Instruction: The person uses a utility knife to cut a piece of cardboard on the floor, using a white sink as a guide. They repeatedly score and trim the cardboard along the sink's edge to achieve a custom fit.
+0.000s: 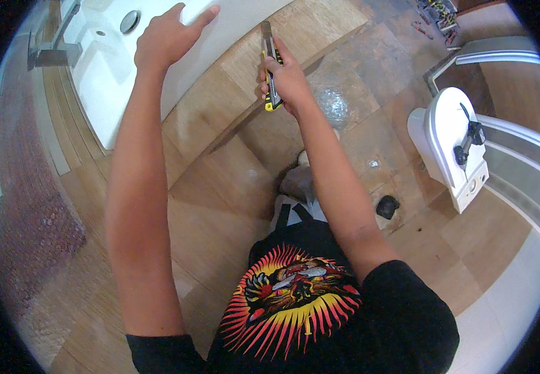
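My left hand [169,36] is over the white sink [211,37], at its near side wall, with thumb and forefinger spread apart. Whether its fingertips touch the sink I cannot tell. A yellow-and-black utility knife [272,81] is gripped in my right hand [290,80]. Its wide blade end points away from me, above the wood-look tiled ledge [232,68] that runs along the sink. Inside the basin there is a round metal drain cover [130,22].
A metal faucet [55,55] stands at the sink's left. To the right is a white toilet [435,124] with a dark tool [467,143] on it. Assorted tools [441,19] lie on the floor at the far right; a black lump [387,206] lies nearer.
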Motion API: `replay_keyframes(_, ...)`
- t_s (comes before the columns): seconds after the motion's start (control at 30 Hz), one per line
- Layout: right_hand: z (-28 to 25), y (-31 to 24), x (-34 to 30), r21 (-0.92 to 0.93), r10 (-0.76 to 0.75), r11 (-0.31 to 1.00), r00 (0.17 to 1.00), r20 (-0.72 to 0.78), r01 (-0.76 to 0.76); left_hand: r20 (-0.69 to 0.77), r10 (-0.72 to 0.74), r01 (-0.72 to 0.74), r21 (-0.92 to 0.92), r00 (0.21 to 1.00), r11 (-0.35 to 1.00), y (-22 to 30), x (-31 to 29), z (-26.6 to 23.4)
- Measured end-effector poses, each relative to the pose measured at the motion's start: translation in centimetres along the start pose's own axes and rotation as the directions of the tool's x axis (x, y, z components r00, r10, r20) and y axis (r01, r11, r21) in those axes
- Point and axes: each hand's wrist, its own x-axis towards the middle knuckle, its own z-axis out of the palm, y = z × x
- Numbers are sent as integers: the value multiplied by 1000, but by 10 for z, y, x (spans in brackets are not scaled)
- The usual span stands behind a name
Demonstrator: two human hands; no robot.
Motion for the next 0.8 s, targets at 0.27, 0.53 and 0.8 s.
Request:
replay_keyframes(0.27, 18, 16, 9, -202, -63, 979, 992, -106, 41, 39, -18, 17, 12, 999, 1000, 12, 0, -8)
replay_keyframes(0.53, 27, 12, 2, -492, -49, 869, 999, 2, 44, 24, 28, -28, -16, 999, 999, 1, 6, 0)
replay_keyframes(0.8, 41, 21, 3, -430, -31, 902, 999, 19, 36, -8, 59, -59, -52, 998, 997, -2, 4, -2)
